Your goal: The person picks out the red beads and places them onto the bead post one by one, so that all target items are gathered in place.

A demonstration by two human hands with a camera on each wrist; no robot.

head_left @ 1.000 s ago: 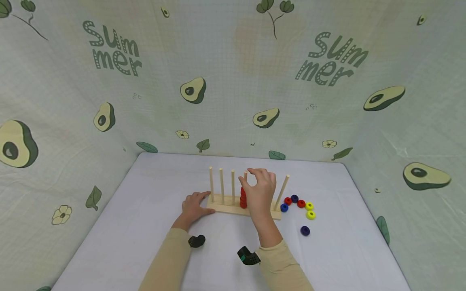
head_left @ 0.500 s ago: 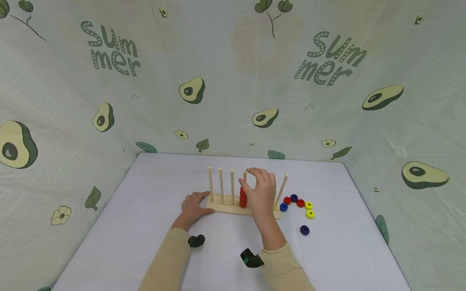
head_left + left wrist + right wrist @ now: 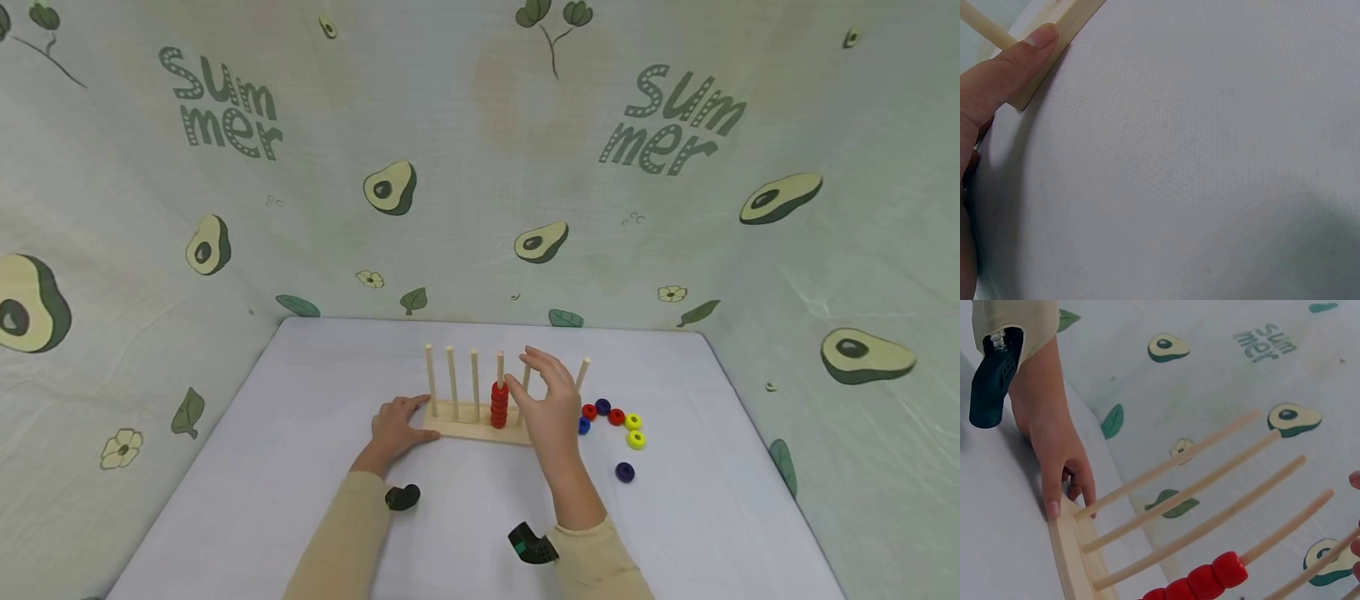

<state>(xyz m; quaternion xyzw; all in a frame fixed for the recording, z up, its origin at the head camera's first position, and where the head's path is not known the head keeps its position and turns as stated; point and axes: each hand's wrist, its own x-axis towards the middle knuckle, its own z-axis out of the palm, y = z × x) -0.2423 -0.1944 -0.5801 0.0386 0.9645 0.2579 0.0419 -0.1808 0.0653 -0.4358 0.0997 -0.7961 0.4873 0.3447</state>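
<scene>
A wooden peg rack (image 3: 468,429) with several upright pegs stands on the table. Several red beads (image 3: 498,406) are stacked on one middle peg, whose bare tip rises above them. At the rack's left end my left hand (image 3: 396,429) grips the base, thumb along its front side and fingers round the end. My right hand (image 3: 553,414) hovers by the peg to the right of the red stack, thumb and index finger apart, with nothing seen between them. It hides the right part of the base. Only its fingertips (image 3: 1355,550) enter the right wrist view's edge.
To the right of the rack lie loose beads: red (image 3: 617,417), yellow (image 3: 636,439), blue (image 3: 583,426) and dark blue (image 3: 603,407). Another dark blue bead (image 3: 625,472) lies nearer the front. A patterned cloth (image 3: 465,208) hangs behind the table.
My right hand has moved right, away from the peg with the red beads, uncovering that stack and the peg beside it. My left hand has stayed on the rack's end.
</scene>
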